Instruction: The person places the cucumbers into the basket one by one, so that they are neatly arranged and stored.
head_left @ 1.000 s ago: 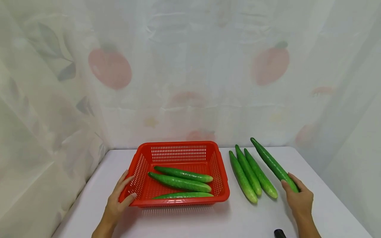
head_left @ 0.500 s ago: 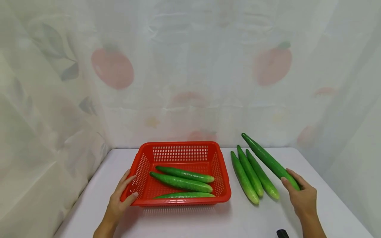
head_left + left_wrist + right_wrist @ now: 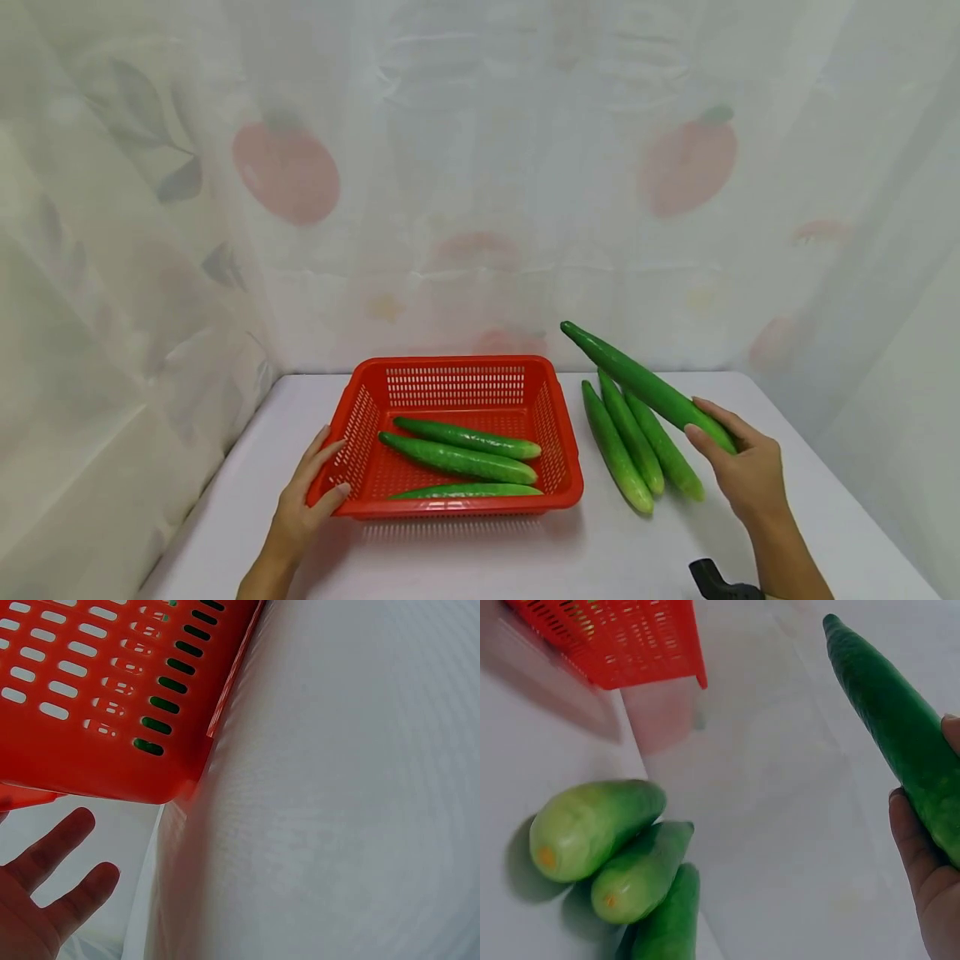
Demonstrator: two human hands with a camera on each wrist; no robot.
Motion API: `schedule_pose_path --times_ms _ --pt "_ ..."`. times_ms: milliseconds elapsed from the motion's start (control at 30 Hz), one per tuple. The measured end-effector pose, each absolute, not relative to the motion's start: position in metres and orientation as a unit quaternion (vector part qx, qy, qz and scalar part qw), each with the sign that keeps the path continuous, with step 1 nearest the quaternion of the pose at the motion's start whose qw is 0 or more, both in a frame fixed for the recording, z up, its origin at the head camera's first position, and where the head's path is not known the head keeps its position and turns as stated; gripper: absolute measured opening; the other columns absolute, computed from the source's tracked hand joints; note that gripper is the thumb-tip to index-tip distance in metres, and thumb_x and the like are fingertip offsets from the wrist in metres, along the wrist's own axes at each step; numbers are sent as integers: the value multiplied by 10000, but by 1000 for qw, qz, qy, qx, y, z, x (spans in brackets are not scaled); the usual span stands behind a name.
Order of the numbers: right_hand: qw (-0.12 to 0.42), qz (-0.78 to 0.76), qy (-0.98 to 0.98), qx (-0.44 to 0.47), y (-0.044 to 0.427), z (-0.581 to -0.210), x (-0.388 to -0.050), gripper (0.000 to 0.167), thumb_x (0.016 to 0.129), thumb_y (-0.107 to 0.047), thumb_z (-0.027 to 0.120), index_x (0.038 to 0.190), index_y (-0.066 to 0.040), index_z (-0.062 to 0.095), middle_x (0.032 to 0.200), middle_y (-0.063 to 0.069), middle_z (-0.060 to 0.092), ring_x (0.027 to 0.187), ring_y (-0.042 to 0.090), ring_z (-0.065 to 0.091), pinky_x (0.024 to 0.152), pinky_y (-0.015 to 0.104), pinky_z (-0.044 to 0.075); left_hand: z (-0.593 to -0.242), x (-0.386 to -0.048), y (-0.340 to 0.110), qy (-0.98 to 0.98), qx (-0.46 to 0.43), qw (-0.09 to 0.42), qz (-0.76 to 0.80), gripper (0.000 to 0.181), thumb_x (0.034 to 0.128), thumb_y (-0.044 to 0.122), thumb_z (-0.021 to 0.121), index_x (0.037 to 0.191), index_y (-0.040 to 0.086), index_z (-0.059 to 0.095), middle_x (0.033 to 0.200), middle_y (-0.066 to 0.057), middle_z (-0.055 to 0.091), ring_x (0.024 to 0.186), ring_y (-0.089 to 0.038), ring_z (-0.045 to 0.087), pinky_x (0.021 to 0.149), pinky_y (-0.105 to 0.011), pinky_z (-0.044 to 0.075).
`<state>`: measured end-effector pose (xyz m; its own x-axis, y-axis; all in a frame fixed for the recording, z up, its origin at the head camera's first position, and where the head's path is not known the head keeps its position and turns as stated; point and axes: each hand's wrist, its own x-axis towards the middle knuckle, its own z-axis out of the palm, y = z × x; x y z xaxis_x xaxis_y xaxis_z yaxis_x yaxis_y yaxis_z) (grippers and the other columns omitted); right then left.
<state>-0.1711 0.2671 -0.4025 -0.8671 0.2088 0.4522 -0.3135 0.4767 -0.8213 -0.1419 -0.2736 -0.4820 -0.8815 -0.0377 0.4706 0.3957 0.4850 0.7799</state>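
My right hand (image 3: 750,467) grips the paler end of a long green cucumber (image 3: 648,383), its darker end pointing up and left. That cucumber is held above the table, over several others; in the right wrist view the held cucumber (image 3: 889,705) lies between thumb and fingers. At the basket's left front corner, my left hand (image 3: 296,508) holds the rim of a red plastic basket (image 3: 450,507), thumb and a finger over the edge. Two spread fingers (image 3: 64,840) show below the basket in the left wrist view. Inside are three cucumbers (image 3: 461,461), the front one partly hidden by the rim.
Three cucumbers (image 3: 617,454) lie side by side on the white table (image 3: 465,567), right of the basket. A black object (image 3: 712,579) shows at the lower edge near my right forearm. A pale curtain (image 3: 480,183) with fruit prints hangs behind.
My right hand has lifted the cucumber and moved it left, over the ones on the table. My left hand stays at the basket's corner.
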Motion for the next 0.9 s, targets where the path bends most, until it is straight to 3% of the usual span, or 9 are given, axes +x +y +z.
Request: schedule_pose_path --times_ms 133,300,900 --pt "257 516 -815 68 260 -394 -176 400 875 -62 712 1263 -10 627 1106 -162 610 807 123 515 611 193 431 -481 -142 -273 -833 -106 217 -497 529 854 17 647 1366 68 525 1543 -75 281 1346 -69 276 920 -98 298" --pt "250 512 -814 114 250 -387 -183 398 875 -37 704 1262 5 622 1158 -140 611 929 79 565 690 162 460 -481 -142 -273 -837 -103 218 -491 540 849 20 649 1371 74 522 1542 -75 281 1349 -89 279 918 -95 293" --pt "159 522 -820 172 217 -366 -213 391 887 -168 718 1257 -64 647 1212 130 623 915 160 598 712 243 492 -480 -141 -273 -840 -101 213 -490 517 862 56 638 1367 75 526 1547 -56 277 1336 -95 289 918 -95 283"
